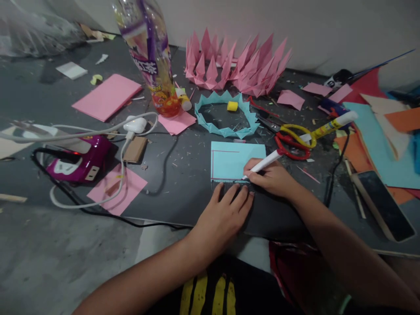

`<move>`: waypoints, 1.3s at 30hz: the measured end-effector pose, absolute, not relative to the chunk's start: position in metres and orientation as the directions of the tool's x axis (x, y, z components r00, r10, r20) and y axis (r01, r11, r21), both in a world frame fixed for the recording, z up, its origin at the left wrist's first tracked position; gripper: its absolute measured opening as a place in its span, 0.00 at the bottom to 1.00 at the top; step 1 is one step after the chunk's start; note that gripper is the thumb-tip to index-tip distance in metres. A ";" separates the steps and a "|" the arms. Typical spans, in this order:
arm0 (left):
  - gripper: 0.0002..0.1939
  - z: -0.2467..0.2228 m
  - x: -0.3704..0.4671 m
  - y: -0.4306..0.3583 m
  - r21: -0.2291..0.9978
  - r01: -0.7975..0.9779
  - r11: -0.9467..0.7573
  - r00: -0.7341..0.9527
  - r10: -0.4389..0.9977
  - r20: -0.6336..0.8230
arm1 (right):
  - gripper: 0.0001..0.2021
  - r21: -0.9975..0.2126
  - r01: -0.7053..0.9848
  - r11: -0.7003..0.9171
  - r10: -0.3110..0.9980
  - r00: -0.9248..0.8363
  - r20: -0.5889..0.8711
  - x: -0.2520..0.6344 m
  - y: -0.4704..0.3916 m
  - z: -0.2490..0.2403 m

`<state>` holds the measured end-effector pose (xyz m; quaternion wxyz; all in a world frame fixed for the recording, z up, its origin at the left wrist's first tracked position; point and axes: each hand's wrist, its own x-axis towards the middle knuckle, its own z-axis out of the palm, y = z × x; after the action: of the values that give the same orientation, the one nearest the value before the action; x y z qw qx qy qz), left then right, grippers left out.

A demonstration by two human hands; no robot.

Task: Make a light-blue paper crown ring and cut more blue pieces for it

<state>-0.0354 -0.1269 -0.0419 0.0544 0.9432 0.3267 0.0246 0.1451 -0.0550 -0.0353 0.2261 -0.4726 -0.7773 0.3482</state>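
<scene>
My right hand [272, 177] grips a white marker pen [266, 161], its tip at the lower edge of a light blue sheet of paper [226, 162]. Red lines run along the sheet's left side, near its top and along its bottom. Below that bottom line, my left hand [225, 212] lies with fingers spread, their tips on what looks like a clear ruler [226, 182], mostly hard to make out. Just beyond the sheet is a ring of folded blue paper [226, 131] with a small yellow cap [232, 106] inside it.
Behind stand pink folded-paper crowns [210, 74] and a drink bottle [154, 65]. Scissors [293, 140] and a glue stick [334, 124] lie right, near a phone [382, 205]. On the left are pink paper [106, 96], a purple power adapter [85, 157] and cables.
</scene>
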 end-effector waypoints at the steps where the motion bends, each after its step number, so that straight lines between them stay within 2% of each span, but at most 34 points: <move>1: 0.26 -0.042 -0.035 -0.127 0.119 0.613 -0.781 0.786 0.619 0.013 | 0.06 -0.754 0.577 0.314 0.893 -0.450 0.027 0.145 -0.055 -0.035; 15: 0.27 -0.040 -0.035 -0.127 0.133 0.620 -0.773 0.780 0.626 0.005 | 0.06 -0.732 0.600 0.322 0.906 -0.420 0.054 0.147 -0.057 -0.041; 30: 0.33 -0.040 -0.035 -0.126 0.145 0.618 -0.772 0.782 0.624 -0.010 | 0.06 -0.716 0.631 0.298 0.896 -0.445 -0.019 0.141 -0.057 -0.037; 35: 0.29 -0.041 -0.035 -0.127 0.148 0.625 -0.767 0.774 0.633 0.009 | 0.06 -0.699 0.634 0.331 0.870 -0.492 -0.035 0.130 -0.053 -0.035; 39: 0.29 -0.042 -0.034 -0.127 0.143 0.638 -0.757 0.763 0.646 0.017 | 0.06 -0.734 0.587 0.341 0.841 -0.539 -0.040 0.115 -0.049 -0.032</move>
<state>-0.0343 -0.1272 -0.0424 0.0643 0.9366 0.3428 0.0326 0.1149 -0.0487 -0.0318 0.1763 -0.4467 -0.7995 0.3608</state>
